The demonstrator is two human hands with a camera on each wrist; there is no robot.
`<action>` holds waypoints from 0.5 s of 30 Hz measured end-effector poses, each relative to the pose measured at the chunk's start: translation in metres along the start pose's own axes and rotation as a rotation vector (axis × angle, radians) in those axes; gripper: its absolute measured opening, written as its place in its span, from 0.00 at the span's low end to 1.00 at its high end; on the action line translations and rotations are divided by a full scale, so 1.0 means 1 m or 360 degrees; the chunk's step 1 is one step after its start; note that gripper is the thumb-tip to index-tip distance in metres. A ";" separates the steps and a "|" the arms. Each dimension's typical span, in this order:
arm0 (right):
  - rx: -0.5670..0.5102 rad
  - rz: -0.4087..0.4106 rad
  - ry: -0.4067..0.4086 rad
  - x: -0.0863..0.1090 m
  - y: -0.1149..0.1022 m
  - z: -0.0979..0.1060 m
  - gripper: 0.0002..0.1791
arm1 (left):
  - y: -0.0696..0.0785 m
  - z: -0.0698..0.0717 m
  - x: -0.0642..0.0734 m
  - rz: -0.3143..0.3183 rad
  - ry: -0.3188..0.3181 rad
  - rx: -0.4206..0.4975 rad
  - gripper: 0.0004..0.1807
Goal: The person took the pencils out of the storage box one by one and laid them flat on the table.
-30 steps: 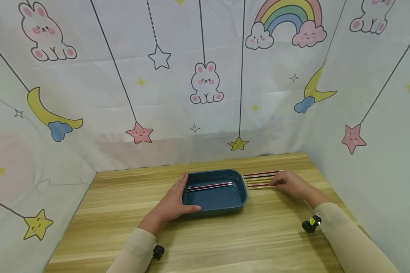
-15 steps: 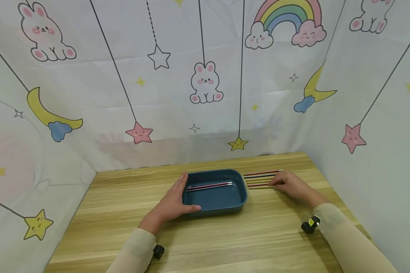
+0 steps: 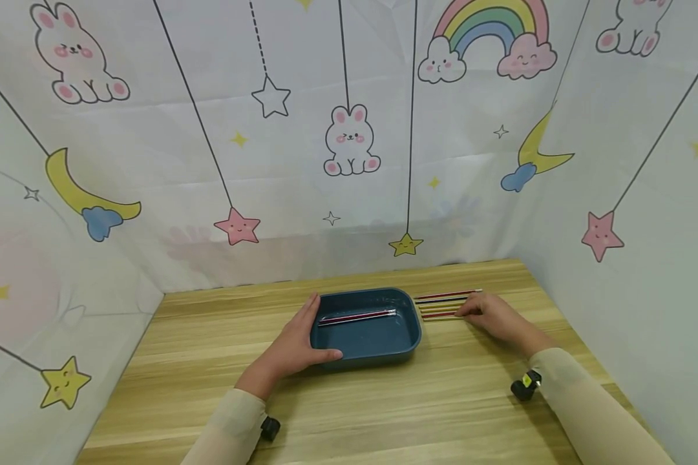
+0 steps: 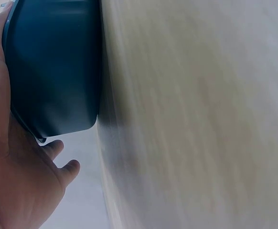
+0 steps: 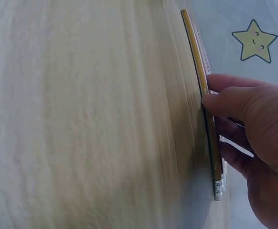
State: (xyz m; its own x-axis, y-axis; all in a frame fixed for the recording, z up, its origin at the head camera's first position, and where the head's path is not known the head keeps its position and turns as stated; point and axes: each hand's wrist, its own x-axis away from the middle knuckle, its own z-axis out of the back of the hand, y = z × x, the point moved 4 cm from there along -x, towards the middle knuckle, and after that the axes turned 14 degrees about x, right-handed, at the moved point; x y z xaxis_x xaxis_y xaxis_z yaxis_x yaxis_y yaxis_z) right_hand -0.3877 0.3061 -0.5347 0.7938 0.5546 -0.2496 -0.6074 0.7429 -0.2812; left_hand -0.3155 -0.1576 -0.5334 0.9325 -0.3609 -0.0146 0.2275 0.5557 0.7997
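Backdrop rises behind dish and pencils.

In the head view, diffuse, even light is recorded; a soft shadow is cast on the tabletop at 4 o'clock; in the left wrist view, it is blurred, paling toward 2 o'clock; in the right, shadowed at 5 o'clock.
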 end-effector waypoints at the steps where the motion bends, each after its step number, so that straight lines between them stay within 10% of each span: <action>1: 0.0005 -0.0014 -0.0004 -0.001 -0.001 0.000 0.11 | 0.000 0.000 0.000 -0.0002 0.0000 -0.0001 0.75; 15: -0.0003 -0.0108 0.0002 -0.001 -0.001 0.000 0.11 | -0.003 -0.001 -0.002 -0.0013 0.0007 -0.0025 0.75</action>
State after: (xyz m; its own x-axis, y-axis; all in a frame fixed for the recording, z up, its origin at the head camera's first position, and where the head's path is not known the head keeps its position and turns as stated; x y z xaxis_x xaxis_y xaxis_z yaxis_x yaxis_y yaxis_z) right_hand -0.3876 0.3048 -0.5337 0.8330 0.5025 -0.2313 -0.5524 0.7780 -0.2993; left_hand -0.3181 -0.1580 -0.5363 0.9317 -0.3624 -0.0238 0.2396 0.5642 0.7901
